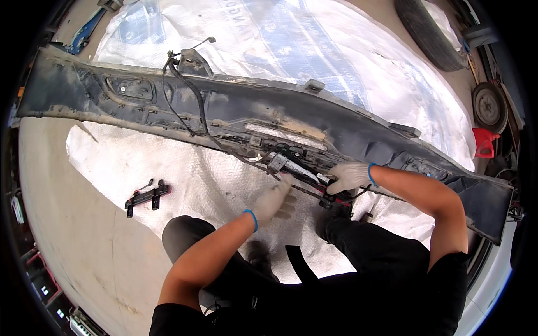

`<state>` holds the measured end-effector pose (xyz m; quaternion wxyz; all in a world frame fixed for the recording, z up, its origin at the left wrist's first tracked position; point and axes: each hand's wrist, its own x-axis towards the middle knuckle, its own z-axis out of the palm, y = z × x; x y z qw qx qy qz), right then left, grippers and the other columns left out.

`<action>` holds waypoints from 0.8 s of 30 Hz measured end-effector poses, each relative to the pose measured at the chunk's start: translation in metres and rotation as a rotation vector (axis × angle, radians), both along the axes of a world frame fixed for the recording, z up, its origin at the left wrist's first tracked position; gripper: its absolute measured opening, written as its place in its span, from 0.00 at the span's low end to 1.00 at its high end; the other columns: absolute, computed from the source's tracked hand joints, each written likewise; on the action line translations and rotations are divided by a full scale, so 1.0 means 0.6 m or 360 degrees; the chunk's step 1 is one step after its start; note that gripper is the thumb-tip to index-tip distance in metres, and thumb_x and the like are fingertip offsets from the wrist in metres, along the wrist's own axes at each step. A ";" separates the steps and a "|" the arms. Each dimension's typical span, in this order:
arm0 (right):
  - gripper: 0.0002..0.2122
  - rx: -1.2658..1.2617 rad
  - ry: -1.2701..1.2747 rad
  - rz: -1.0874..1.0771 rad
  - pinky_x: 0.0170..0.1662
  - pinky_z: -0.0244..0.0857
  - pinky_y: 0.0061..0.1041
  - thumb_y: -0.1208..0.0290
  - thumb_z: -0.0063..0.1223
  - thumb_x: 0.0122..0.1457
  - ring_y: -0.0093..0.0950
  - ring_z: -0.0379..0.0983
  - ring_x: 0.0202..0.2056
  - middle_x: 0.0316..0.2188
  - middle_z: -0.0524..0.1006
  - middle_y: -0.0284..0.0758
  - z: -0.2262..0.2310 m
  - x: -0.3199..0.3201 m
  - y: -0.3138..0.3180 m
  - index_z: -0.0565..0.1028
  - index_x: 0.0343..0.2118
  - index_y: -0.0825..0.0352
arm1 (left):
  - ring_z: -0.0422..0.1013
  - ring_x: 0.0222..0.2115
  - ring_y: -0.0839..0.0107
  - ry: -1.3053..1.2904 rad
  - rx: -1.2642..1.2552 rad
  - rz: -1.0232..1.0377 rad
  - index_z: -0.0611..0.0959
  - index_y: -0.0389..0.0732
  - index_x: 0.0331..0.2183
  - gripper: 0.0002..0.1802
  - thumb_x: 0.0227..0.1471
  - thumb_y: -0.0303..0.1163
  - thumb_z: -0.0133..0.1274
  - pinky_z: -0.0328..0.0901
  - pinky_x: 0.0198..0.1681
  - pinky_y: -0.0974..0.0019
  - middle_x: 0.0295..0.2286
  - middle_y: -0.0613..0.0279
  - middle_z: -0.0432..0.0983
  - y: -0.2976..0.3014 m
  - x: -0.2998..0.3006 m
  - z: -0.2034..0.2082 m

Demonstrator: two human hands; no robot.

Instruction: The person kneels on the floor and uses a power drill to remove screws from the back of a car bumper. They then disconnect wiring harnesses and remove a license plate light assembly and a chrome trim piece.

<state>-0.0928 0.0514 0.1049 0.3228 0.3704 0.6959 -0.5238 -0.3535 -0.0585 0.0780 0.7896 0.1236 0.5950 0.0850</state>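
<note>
A squatting worker's gloved right hand [348,177] grips a black bracket assembly [300,168] at the near edge of a dirty car bumper [235,106]; the blurred left hand [273,200] hovers loose-fingered, just left. A hard tug could snap the wiring harness [188,95].

1. The left hand [272,200] wears a white knitted work glove with a thin blue band at the cuff; the picture blurs it, so its weave does not show.
2. The right hand [348,176] wears a matching white knitted work glove, its ribbed texture visible, also edged with a blue cuff band.
3. Both forearms are bare from the glove cuffs up to the elbows.
4. A black short-sleeved top covers the shoulders and upper arms.
5. Black trousers cover both legs, their fabric dull and lightly creased.
6. Dark shoes show below the trouser legs.
</note>
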 end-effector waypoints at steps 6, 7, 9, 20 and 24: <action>0.29 0.0041 0.0219 -0.0039 0.47 0.68 0.43 0.48 0.57 0.54 0.49 0.77 0.43 0.38 0.80 0.55 0.018 0.004 -0.029 0.77 0.47 0.72 | 0.77 0.35 0.65 -0.0175 0.0216 0.0946 0.79 0.43 0.43 0.11 0.65 0.39 0.50 0.74 0.38 0.56 0.36 0.64 0.79 0.043 -0.039 -0.051; 0.30 0.0066 0.0129 0.0045 0.50 0.68 0.42 0.47 0.58 0.54 0.51 0.76 0.46 0.41 0.80 0.54 0.016 -0.001 -0.035 0.76 0.49 0.71 | 0.77 0.34 0.66 -0.0160 0.0261 0.0990 0.79 0.44 0.43 0.10 0.64 0.37 0.51 0.73 0.37 0.57 0.36 0.64 0.79 0.045 -0.034 -0.048; 0.30 0.0170 0.0121 0.0033 0.51 0.68 0.42 0.47 0.58 0.53 0.51 0.76 0.47 0.42 0.79 0.55 0.011 -0.003 -0.047 0.76 0.49 0.71 | 0.76 0.34 0.67 -0.0148 0.0310 0.1077 0.79 0.46 0.43 0.08 0.61 0.31 0.53 0.72 0.36 0.57 0.36 0.65 0.79 0.050 -0.028 -0.036; 0.29 0.0372 -0.0041 0.0058 0.48 0.71 0.44 0.49 0.59 0.48 0.50 0.78 0.42 0.36 0.81 0.54 0.010 -0.031 -0.037 0.77 0.41 0.75 | 0.76 0.34 0.69 -0.0163 0.0382 0.1116 0.79 0.45 0.44 0.11 0.64 0.37 0.48 0.69 0.34 0.59 0.37 0.68 0.80 0.061 -0.031 -0.035; 0.27 0.0459 -0.0090 0.0075 0.48 0.71 0.45 0.51 0.59 0.47 0.49 0.78 0.43 0.37 0.81 0.53 0.004 -0.029 -0.039 0.77 0.40 0.74 | 0.77 0.31 0.66 -0.0320 0.0262 0.1030 0.79 0.44 0.46 0.13 0.65 0.40 0.49 0.69 0.33 0.59 0.37 0.65 0.80 0.060 -0.036 -0.025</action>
